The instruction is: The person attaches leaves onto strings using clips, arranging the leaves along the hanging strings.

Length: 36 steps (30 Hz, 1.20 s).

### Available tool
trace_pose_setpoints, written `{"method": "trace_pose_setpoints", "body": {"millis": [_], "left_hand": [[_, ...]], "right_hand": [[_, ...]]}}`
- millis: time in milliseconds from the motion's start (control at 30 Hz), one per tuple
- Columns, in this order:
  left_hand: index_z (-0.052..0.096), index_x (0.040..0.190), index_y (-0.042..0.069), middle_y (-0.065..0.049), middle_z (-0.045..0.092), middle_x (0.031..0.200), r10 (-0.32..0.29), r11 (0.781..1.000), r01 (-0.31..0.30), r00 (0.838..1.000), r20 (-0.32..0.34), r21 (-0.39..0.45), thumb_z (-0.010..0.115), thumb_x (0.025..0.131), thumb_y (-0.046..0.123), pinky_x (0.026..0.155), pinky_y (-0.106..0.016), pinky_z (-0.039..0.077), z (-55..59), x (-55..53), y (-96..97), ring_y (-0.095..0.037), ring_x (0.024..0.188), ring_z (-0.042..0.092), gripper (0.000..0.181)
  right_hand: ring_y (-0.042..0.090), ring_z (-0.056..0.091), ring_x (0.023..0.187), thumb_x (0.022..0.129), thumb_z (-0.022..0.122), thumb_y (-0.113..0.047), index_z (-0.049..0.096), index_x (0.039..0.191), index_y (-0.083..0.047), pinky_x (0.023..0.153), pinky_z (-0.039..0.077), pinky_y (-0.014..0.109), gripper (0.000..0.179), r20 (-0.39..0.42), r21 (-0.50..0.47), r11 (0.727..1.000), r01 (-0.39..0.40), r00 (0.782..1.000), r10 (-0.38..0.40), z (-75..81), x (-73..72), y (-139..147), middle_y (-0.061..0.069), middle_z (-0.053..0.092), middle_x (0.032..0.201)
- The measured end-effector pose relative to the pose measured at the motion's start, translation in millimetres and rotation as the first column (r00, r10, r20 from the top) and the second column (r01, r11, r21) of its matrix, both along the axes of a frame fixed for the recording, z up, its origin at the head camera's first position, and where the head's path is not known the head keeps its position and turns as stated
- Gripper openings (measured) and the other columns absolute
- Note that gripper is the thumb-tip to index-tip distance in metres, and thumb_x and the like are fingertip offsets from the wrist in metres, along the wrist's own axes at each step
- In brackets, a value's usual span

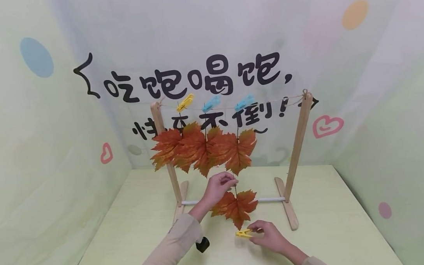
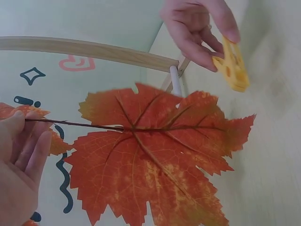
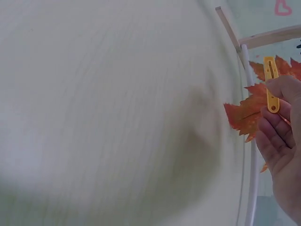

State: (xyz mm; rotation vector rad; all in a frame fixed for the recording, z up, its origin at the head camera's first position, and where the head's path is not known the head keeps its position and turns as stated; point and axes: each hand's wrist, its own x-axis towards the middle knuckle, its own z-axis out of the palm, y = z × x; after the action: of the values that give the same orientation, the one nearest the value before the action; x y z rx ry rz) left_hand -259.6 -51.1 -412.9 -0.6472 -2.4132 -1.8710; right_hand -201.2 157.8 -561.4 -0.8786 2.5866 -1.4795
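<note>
My left hand (image 1: pixel 219 188) pinches the thin dark stem of an orange-red maple leaf (image 1: pixel 238 206), which hangs tip down in front of the rack's lower white bar. The leaf's veined face fills much of the left wrist view (image 2: pixel 150 141). Below and to the right, my right hand (image 1: pixel 269 236) holds a yellow clothespin (image 1: pixel 243 234) between thumb and fingers, just under the leaf tip and apart from it. In the right wrist view the same yellow clothespin (image 3: pixel 271 84) stands upright in the fingers.
A wooden rack (image 1: pixel 298 149) carries a string with three similar leaves (image 1: pixel 238 149) hung from one yellow clothespin (image 1: pixel 185 103) and two blue clothespins (image 1: pixel 211 104). The white bar (image 1: pixel 270 199) joins its feet. A black object (image 1: pixel 202 245) shows by the left sleeve. Printed cloth walls surround the pale table (image 1: pixel 131 236).
</note>
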Motion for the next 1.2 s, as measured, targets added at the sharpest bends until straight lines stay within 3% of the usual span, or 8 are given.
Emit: {"method": "trace_pose_setpoints", "body": {"millis": [100, 267, 500, 600, 800, 1033, 1200], "left_hand": [[0.060, 0.091, -0.008, -0.020, 0.067, 0.087, -0.011, 1.000, 0.011, 1.000, -0.010, 0.011, 0.057, 0.088, 0.003, 0.071, -0.040, 0.053, -0.4, -0.1, -0.1, -0.037, 0.084, 0.061, 0.012], [0.060, 0.092, -0.007, -0.019, 0.068, 0.088, 0.012, 1.000, -0.012, 1.000, -0.029, -0.013, 0.056, 0.088, 0.004, 0.072, -0.034, 0.053, -0.5, 0.2, 0.3, -0.035, 0.084, 0.062, 0.012], [0.066, 0.089, 0.005, -0.012, 0.069, 0.086, 0.027, 0.999, -0.028, 0.999, -0.047, -0.021, 0.061, 0.086, 0.017, 0.068, -0.023, 0.053, -27.4, -17.3, 4.4, -0.017, 0.078, 0.064, 0.013], [0.066, 0.089, 0.004, -0.012, 0.068, 0.085, 0.027, 0.999, -0.028, 0.999, -0.045, -0.022, 0.061, 0.086, 0.016, 0.067, -0.024, 0.054, -24.6, -15.9, 9.1, -0.020, 0.077, 0.064, 0.013], [0.068, 0.091, 0.004, -0.008, 0.069, 0.084, 0.047, 0.999, -0.047, 0.998, -0.041, 0.006, 0.062, 0.085, 0.017, 0.066, -0.023, 0.054, -17.9, -16.0, 20.0, -0.012, 0.074, 0.063, 0.016], [0.070, 0.093, 0.004, -0.008, 0.069, 0.084, 0.046, 0.999, -0.046, 0.999, -0.001, 0.026, 0.065, 0.083, 0.017, 0.066, -0.023, 0.054, -7.9, -15.9, 30.5, -0.017, 0.075, 0.065, 0.017], [0.069, 0.097, 0.003, -0.011, 0.069, 0.088, 0.027, 0.999, -0.027, 1.000, 0.005, 0.024, 0.063, 0.084, 0.012, 0.069, -0.024, 0.053, 2.8, -10.7, 33.6, -0.023, 0.080, 0.065, 0.017]], "right_hand": [[0.022, 0.061, 0.080, 0.075, 0.072, -0.005, 0.065, 0.096, 0.000, 0.069, 0.053, 0.030, 0.023, -0.025, -0.025, 1.000, -0.007, 1.000, 0.007, 13.3, 2.4, -0.6, 0.008, 0.065, 0.089], [0.012, 0.060, 0.079, 0.073, 0.070, 0.003, 0.063, 0.095, 0.007, 0.068, 0.053, 0.030, 0.023, -0.094, -0.042, 0.999, -0.022, 0.995, 0.018, 53.6, 10.3, -1.8, 0.015, 0.064, 0.087], [0.010, 0.060, 0.080, 0.072, 0.070, 0.006, 0.063, 0.095, 0.007, 0.069, 0.053, 0.030, 0.025, -0.206, -0.035, 0.999, 0.036, 0.978, -0.043, 96.5, 8.3, 5.8, 0.016, 0.065, 0.088], [0.010, 0.060, 0.080, 0.071, 0.071, 0.007, 0.063, 0.094, 0.007, 0.069, 0.053, 0.030, 0.025, -0.254, -0.037, 0.998, 0.056, 0.965, -0.064, 113.1, 5.3, 12.6, 0.016, 0.065, 0.088], [0.010, 0.060, 0.080, 0.068, 0.072, 0.010, 0.063, 0.093, 0.007, 0.067, 0.053, 0.029, 0.027, -0.347, -0.014, 0.997, 0.080, 0.935, -0.080, 141.7, -0.8, 29.5, 0.017, 0.065, 0.089], [0.007, 0.059, 0.082, 0.070, 0.075, 0.002, 0.065, 0.099, -0.001, 0.068, 0.053, 0.025, 0.031, -0.426, 0.021, 0.992, 0.126, 0.899, -0.105, 147.8, -22.1, 58.2, 0.009, 0.066, 0.093], [0.006, 0.058, 0.080, 0.070, 0.075, 0.001, 0.065, 0.100, -0.005, 0.068, 0.052, 0.024, 0.032, -0.472, 0.037, 0.984, 0.172, 0.872, -0.134, 162.1, -29.8, 74.6, 0.003, 0.066, 0.093]]}}
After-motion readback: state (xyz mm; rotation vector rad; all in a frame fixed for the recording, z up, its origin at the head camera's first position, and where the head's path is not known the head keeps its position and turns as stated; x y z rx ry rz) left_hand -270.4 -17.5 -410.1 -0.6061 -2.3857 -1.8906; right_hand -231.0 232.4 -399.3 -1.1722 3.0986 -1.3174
